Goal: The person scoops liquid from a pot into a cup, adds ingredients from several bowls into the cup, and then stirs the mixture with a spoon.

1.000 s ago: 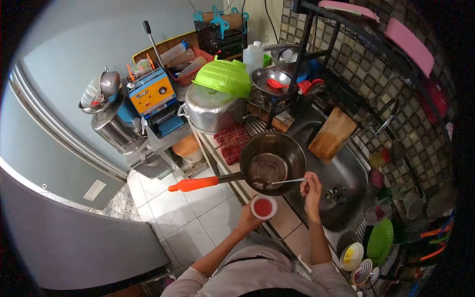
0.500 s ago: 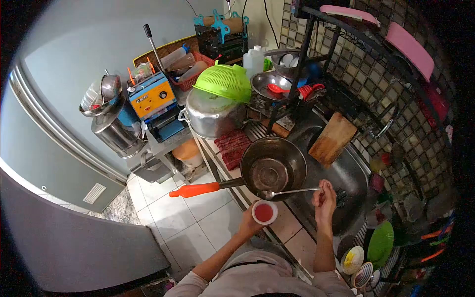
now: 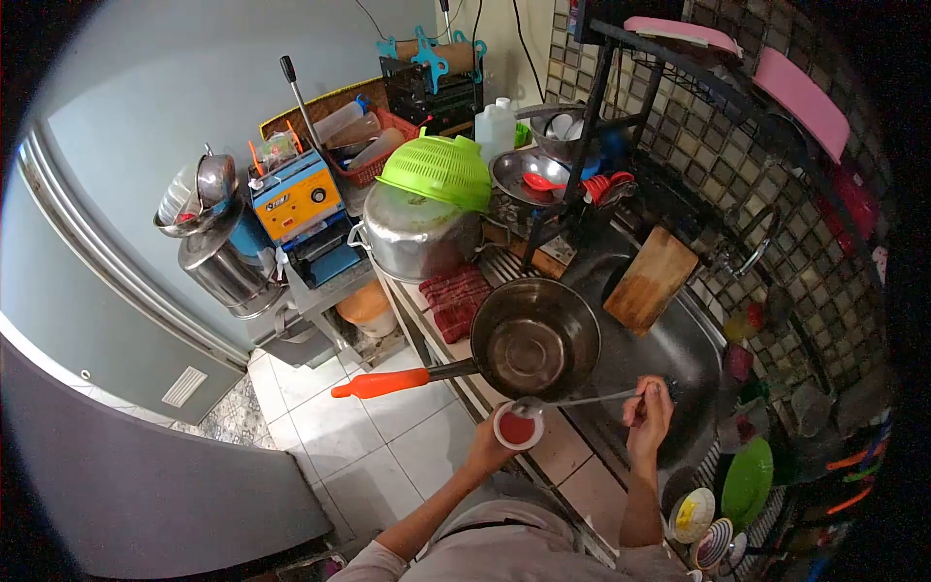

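One cup, one spoon and two hands, on the near side of one pan.
Nearest, the left hand (image 3: 493, 448) is wrapped around the white cup (image 3: 518, 443) of red liquid; the right hand (image 3: 652, 417), apart from it, grips the end of the spoon (image 3: 587, 399), whose bowl is at the cup's pan-side rim. The orange-handled pan (image 3: 535, 310) sits on the tiled counter (image 3: 596, 495). Right of it: one metal sink (image 3: 684, 344), one wooden board (image 3: 652, 281). Left of it, pale floor tiles (image 3: 364, 475). Beyond it: one red cloth (image 3: 454, 301), one large pot (image 3: 417, 242) topped by one green colander (image 3: 436, 170), then a grey wall (image 3: 204, 78).
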The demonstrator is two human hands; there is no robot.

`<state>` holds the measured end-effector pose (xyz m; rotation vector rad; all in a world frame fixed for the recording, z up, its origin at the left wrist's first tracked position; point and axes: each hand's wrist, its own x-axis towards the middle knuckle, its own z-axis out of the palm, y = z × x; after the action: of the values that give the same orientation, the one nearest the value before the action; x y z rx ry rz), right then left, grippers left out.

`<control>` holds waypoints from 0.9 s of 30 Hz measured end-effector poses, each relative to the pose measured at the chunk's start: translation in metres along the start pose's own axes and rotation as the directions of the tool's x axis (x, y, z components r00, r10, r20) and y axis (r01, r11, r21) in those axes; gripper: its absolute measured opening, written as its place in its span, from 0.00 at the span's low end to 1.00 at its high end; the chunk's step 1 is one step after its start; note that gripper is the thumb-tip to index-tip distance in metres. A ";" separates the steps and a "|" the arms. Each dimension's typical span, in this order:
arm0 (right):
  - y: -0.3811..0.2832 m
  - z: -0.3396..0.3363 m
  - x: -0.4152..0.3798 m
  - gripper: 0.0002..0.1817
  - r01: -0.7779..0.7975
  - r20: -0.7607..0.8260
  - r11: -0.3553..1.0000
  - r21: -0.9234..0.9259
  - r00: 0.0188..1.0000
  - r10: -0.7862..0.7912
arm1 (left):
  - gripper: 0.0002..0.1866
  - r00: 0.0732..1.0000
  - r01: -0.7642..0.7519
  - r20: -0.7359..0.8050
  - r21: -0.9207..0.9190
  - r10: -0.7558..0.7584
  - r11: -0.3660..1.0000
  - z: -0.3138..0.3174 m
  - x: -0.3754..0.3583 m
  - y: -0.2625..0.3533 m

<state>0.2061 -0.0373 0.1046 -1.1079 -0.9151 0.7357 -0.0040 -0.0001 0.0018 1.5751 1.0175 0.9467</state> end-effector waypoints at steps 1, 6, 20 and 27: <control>0.004 -0.002 0.004 0.14 -0.002 -0.051 0.999 0.034 0.999 0.004 | 0.31 1.000 -0.004 -0.001 0.001 0.004 1.000 0.000 0.000 0.000; 0.031 0.004 0.021 0.13 -0.067 -0.067 0.997 -0.034 0.996 0.065 | 0.30 1.000 -0.015 -0.013 -0.024 0.015 1.000 0.001 -0.001 -0.003; 0.065 0.029 0.018 0.12 -0.214 -0.085 0.977 0.023 0.973 0.215 | 0.31 0.997 -0.069 -0.027 0.023 0.070 0.997 0.003 0.000 -0.004; 0.066 0.027 0.015 0.10 -0.252 -0.081 0.962 0.107 0.962 0.261 | 0.32 0.999 -0.030 -0.010 0.040 0.031 0.999 0.002 -0.001 -0.005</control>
<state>0.1855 0.0058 0.0494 -1.1788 -0.6554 0.9229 -0.0035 -0.0005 -0.0030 1.6243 1.0285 0.9621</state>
